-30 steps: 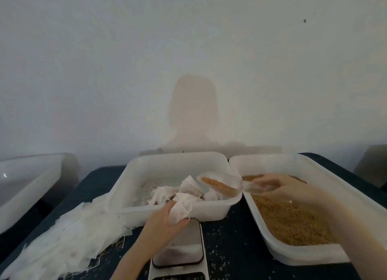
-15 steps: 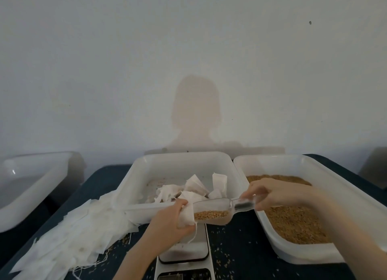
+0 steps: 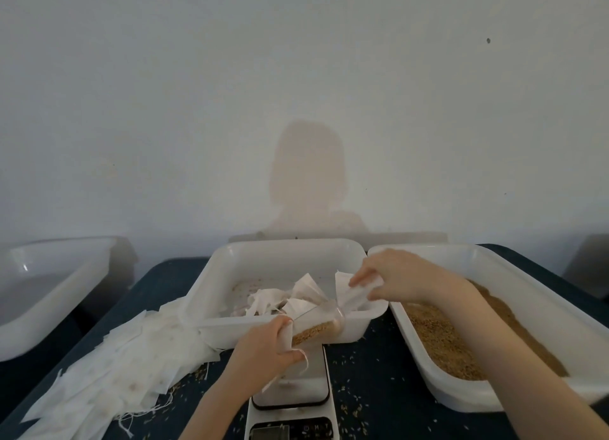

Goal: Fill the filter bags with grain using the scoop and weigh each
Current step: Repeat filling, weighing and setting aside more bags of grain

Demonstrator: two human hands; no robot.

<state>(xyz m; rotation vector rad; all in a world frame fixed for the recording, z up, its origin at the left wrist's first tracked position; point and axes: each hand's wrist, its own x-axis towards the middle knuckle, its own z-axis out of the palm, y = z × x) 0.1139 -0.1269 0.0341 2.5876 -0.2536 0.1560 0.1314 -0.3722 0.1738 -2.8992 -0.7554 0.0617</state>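
Here the scoop (image 3: 324, 321) tilts mouth-down leftward into the bag (image 3: 290, 336) pinched by left hand (image 3: 263, 350), right hand (image 3: 395, 275) gripping its handle.

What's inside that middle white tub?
The middle tub holds a loose heap of white filter bags and a few stray grains. The right hand and scoop hide its right corner.

Scale (image 3: 291, 403) near centre on table (image 3: 379, 390). Middle tray (image 3: 230, 275) just behind it, bags inside. Grain tray (image 3: 527, 275) to its right, touching. Bag pile (image 3: 112, 367) left of scale. Third tray (image 3: 59, 294) far left, apart.
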